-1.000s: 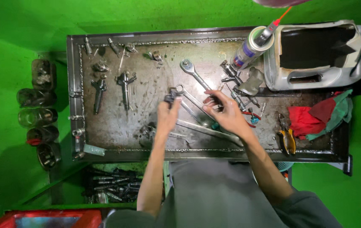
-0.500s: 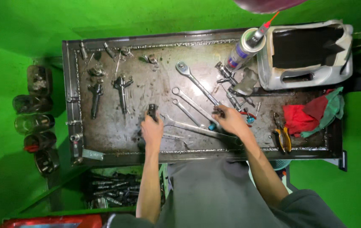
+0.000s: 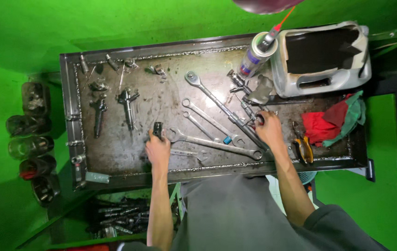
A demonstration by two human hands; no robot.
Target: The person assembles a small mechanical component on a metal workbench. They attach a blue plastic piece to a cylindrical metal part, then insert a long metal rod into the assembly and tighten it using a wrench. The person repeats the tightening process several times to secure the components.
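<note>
at the bench's near edge, your left hand (image 3: 158,149) pinches a small dark socket-like part (image 3: 157,129) upright, just left of the long combination wrench (image 3: 215,143). your right hand (image 3: 269,130) curls its fingers around a small round fitting (image 3: 259,119) by the ratchet handle (image 3: 221,108). keep both grips firm on the oily tray. farther back, two fuel injectors (image 3: 128,106) lie toward the left edge; a spray can (image 3: 255,55) stands at the far edge.
</note>
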